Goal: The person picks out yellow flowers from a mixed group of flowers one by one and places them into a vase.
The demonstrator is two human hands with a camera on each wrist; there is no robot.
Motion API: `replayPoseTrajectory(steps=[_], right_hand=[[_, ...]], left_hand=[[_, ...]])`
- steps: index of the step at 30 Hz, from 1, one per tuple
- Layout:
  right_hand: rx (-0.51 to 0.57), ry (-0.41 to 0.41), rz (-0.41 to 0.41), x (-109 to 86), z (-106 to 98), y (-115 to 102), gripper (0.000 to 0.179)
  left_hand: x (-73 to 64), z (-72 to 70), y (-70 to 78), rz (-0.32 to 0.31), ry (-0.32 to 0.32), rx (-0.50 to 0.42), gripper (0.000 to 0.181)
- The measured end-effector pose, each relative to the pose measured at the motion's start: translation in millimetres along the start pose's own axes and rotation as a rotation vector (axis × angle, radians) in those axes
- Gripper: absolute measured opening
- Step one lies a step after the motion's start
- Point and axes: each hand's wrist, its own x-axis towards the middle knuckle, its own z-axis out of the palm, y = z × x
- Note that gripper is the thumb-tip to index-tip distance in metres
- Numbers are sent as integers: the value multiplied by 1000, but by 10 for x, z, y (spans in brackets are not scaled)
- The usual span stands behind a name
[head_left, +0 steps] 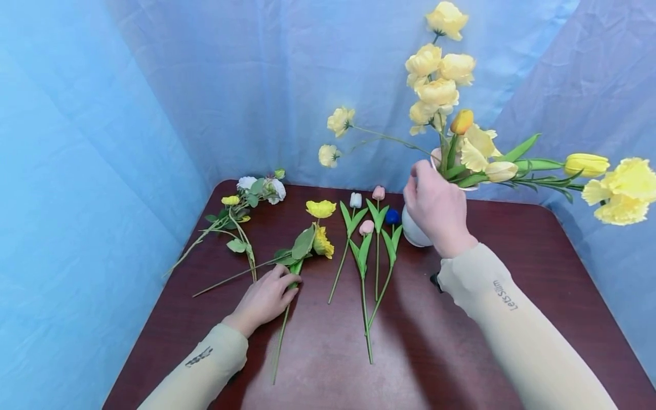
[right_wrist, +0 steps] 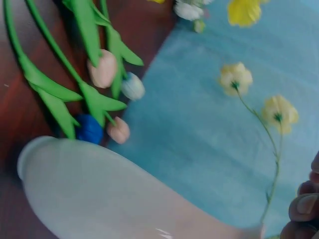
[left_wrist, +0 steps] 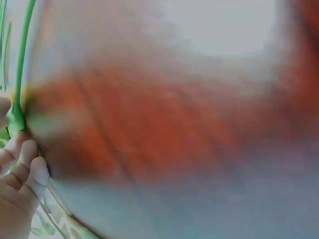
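Observation:
My right hand (head_left: 438,205) is at the mouth of a white vase (head_left: 414,228), fingers curled about a flower stem there; its fingertips are hidden in the head view. Out of the vase rise pale yellow flowers (head_left: 437,91), an orange-yellow tulip (head_left: 462,122) and a yellow tulip (head_left: 586,164). In the right wrist view the fingers (right_wrist: 304,206) show at the edge, near a stem with two small yellow blooms (right_wrist: 279,114). Low on the table, my left hand (head_left: 266,299) pinches the green stem (left_wrist: 22,64) of a yellow flower (head_left: 323,242).
Several tulips, among them a blue tulip (head_left: 392,216) and a white tulip (head_left: 356,200), lie between the left hand and the vase. White roses (head_left: 277,191) with leafy stems lie at the back left. Blue cloth (head_left: 287,102) hangs behind the brown table (head_left: 328,347).

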Motion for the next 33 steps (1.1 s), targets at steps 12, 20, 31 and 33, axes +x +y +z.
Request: replayPoseTrajectory(steps=[12, 20, 31, 33], right_hand=[[24, -253, -67, -378, 201, -2, 9], [34, -400, -125, -593, 366, -115, 17], [120, -712, -79, -923, 655, -487, 15], [139, -760, -58, -987, 714, -560, 18]], left_hand=[[227, 18, 207, 141, -68, -94, 36], [213, -35, 178, 154, -165, -89, 47], [-22, -142, 55, 159, -197, 97, 45], [-56, -158, 46, 151, -211, 119, 49]])
